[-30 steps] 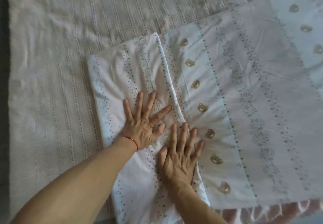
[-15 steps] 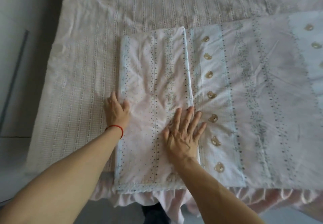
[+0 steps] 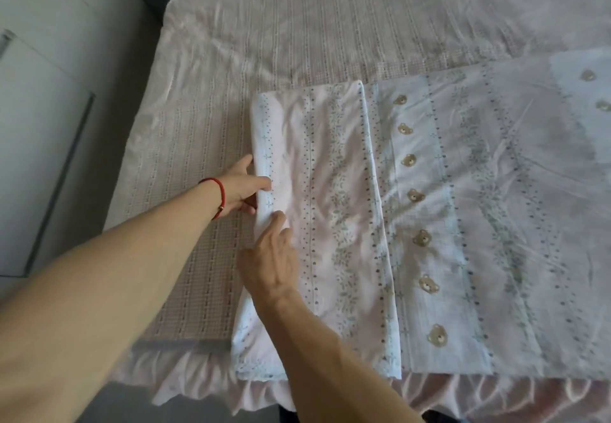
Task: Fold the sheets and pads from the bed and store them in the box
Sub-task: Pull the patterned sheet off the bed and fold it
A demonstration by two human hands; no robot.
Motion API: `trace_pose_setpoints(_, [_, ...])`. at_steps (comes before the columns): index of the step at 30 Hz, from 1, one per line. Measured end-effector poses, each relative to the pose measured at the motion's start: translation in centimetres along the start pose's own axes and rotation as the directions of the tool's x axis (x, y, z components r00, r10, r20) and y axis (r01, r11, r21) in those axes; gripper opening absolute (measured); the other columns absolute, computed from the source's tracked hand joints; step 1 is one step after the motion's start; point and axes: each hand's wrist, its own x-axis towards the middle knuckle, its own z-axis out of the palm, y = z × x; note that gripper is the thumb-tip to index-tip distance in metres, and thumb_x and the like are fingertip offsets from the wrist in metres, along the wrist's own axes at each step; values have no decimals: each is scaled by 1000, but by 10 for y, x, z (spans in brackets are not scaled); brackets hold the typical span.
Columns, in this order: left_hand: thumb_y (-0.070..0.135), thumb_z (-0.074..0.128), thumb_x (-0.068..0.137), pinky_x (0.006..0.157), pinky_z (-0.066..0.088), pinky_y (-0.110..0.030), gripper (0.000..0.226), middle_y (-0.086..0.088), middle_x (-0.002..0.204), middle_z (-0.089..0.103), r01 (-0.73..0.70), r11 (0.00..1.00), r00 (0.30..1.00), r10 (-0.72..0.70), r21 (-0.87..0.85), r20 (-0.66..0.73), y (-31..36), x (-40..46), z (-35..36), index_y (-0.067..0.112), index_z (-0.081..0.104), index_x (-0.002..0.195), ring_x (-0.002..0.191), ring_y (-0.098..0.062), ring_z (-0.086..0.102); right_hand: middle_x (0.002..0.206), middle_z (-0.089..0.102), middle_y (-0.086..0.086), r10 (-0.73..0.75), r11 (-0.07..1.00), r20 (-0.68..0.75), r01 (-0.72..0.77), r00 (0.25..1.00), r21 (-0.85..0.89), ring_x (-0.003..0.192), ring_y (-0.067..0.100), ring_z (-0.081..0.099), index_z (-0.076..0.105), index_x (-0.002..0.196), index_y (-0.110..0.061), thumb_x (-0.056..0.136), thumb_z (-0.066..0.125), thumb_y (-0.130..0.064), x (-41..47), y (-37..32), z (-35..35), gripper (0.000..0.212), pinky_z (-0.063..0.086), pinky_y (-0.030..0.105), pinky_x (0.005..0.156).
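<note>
A pale pink cotton sheet printed with dotted stripes, leafy bands and small brown bears (image 3: pixel 463 211) lies spread across the near edge of the bed (image 3: pixel 330 26), on top of a beige woven mat with ribbed stripes (image 3: pixel 185 224). Its left end is already turned over into a long folded panel (image 3: pixel 317 217), and this panel's long axis runs from the bed's near edge toward the far side, leaning slightly to the left as it comes nearer. The unfolded remainder stretches off to the right, well past the folded part.

Both hands are at the panel's left, folded edge, roughly halfway along it. The left hand (image 3: pixel 239 188), with a red cord bracelet (image 3: pixel 216 198) at the wrist, grips that edge: the thumb lies on top of the cloth and the fingers appear tucked beneath it, though the underside is hidden. The right hand (image 3: pixel 272 257) rests just nearer on the same edge, fingers straight and close together, pressing on the fabric rather than clutching it.

The next turn of the fold would carry this left edge over to the right, across the panel's width and onto the bear-printed stripe beside it. The left hand is the better placed to lift, since it already holds the edge from the outer side. No box is in view.
</note>
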Motion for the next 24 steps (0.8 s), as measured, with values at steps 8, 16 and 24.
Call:
trace_pose_setpoints(8, [2, 62, 87, 41, 45, -27, 60, -17, 84, 69, -156, 976, 983, 169, -152, 72, 84, -44, 47, 25, 49, 141, 52, -21, 64, 87, 69, -1, -191, 909, -3, 178, 982, 378, 74, 18, 70, 48, 136, -38, 84, 57, -29, -12, 47, -130, 53, 61, 46, 73])
trace_pose_setpoints(16, [13, 67, 84, 44, 52, -28, 79, -12, 103, 70, -334, 931, 937, 345, -147, 55, 212, -97, 168, 37, 35, 153, 61, -25, 74, 99, 76, 17, -155, 788, -28, 140, 988, 600, 88, 45, 69, 62, 130, -45, 91, 51, 4, -49, 89, -296, 63, 62, 56, 79])
trace_pose_setpoints(24, [35, 66, 89, 84, 61, -37, 75, -6, 117, 70, -294, 956, 945, 287, 23, 158, 223, -77, 304, 30, 30, 155, 95, -27, 74, 97, 79, 8, 83, 846, -168, 19, 982, 533, 79, 15, 74, 73, 117, -33, 93, 50, 4, -28, 207, -390, 49, 59, 28, 68])
